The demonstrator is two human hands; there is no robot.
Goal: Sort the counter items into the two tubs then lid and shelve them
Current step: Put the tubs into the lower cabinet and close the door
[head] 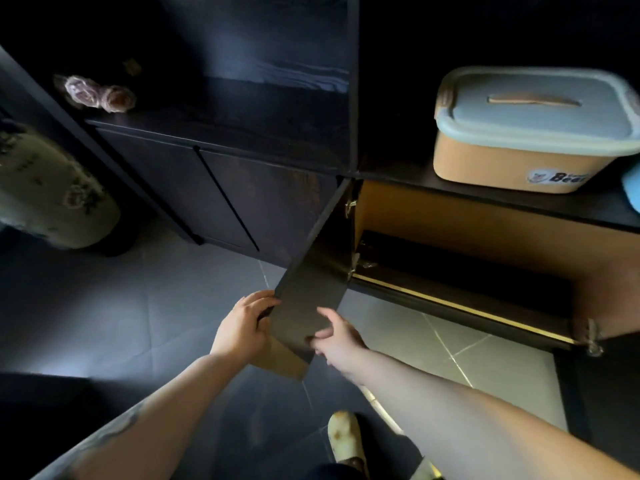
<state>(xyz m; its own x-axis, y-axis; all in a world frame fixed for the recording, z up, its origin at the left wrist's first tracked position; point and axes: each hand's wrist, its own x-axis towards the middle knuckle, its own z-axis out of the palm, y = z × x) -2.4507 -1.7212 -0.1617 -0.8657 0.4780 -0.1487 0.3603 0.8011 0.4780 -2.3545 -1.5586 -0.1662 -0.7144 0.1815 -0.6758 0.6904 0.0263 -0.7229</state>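
At the far left I see a rounded, pale green vase (52, 192) with a faded floral print, standing on the floor (104, 306) of smooth grey tiles. Above it, two fabric roses (98, 93), soft and crumpled, lie on a glossy black shelf (214, 126) over flat, matte dark cabinet doors (194, 192).

In the middle, my left hand (242, 323) curls around the outer edge of the open cabinet door (308, 306), a thin flat panel, dark on the face and tan on its underside. My right hand (334, 336) pinches the door's near edge, thumb on the top face, fingers tucked beneath. Below, a scuffed cream shoe (344, 436) shows between my forearms.

To the right, the opened compartment (450, 244) shows smooth tan board walls and metal hinges. On the dark worktop (519, 202) above it sits the tub (530, 133), a rounded rectangular tan plastic box with a pale blue-grey lid pressed on and a printed label on the front. A blue object (632, 188) touches the frame's right edge; I cannot tell what it is.
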